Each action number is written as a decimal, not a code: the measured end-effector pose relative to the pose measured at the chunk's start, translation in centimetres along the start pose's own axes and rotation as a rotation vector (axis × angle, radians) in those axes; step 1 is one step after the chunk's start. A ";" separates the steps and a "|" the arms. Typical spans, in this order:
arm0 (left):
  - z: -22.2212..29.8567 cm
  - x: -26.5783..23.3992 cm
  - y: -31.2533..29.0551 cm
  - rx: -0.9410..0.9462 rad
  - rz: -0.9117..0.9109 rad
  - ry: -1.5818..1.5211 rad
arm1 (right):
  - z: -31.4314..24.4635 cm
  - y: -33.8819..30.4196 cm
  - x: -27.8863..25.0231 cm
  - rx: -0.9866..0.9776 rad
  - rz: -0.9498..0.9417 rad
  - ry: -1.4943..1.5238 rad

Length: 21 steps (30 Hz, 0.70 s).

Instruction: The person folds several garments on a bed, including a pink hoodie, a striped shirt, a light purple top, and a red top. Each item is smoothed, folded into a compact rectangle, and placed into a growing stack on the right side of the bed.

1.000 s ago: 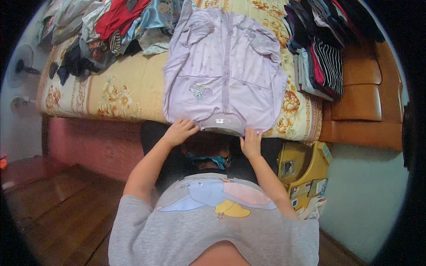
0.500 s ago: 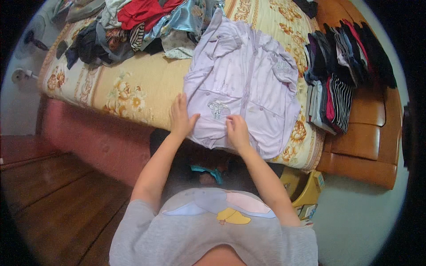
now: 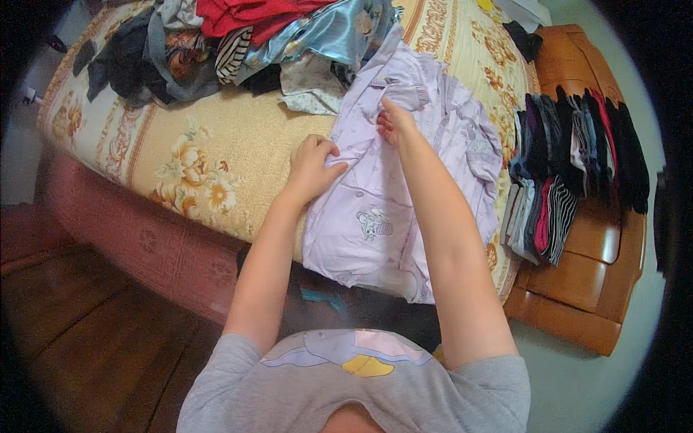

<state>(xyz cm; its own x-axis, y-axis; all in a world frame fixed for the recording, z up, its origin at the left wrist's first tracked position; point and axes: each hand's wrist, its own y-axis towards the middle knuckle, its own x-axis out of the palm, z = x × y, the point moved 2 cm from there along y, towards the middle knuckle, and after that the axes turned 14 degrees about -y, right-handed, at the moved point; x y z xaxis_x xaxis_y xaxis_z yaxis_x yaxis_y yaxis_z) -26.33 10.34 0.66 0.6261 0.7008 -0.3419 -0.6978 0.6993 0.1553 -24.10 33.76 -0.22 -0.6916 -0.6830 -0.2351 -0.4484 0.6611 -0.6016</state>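
Note:
A lilac button-front top [image 3: 364, 249] with a small embroidered figure lies spread on the bed, its front placket running lengthwise. At its left edge is my left hand [image 3: 312, 169], fingers bent and thumb on the cloth, with a fold of the fabric between them. Farther up, my right hand [image 3: 397, 124] reaches over the top beside the gathered sleeve cuff. Its fingers are curled in on the lilac cloth, and their tips are partly hidden. My right forearm covers part of the top's front.
A heap of loose clothes, with a red garment [image 3: 253, 18] on it, lies at the far left of the flowered bedspread [image 3: 195, 173]. Folded clothes [image 3: 563, 151] stand in rows on the brown wooden headboard [image 3: 577, 289] at the right. A dark cloth [image 3: 523, 42] lies beyond them.
Both hands have moved from the top's near edge farther up it, the right one to the sleeve. The left side of the cloth is now creased, and the view has shifted.

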 end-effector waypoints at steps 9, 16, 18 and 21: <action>-1.1 -1.1 0.0 -0.152 -0.088 -0.294 | 0.4 7.8 -4.5 -0.165 0.483 -0.185; -2.3 -0.9 0.4 -0.283 -0.167 -0.995 | -0.9 8.3 -4.9 0.145 -0.050 0.708; -1.1 -2.0 0.7 -0.315 -0.204 -1.067 | -1.6 7.7 -4.7 0.122 -0.118 0.582; -0.8 -2.3 0.8 -0.281 -0.191 -1.105 | -1.9 7.2 -4.5 0.101 -0.070 0.522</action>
<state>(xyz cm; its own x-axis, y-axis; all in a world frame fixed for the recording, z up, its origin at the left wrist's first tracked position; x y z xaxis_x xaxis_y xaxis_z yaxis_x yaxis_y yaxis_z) -28.64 9.16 0.86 0.5957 0.4254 0.6813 -0.5252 0.8481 -0.0703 -25.31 42.20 -2.08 -0.8632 -0.4621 0.2032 -0.4644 0.5691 -0.6785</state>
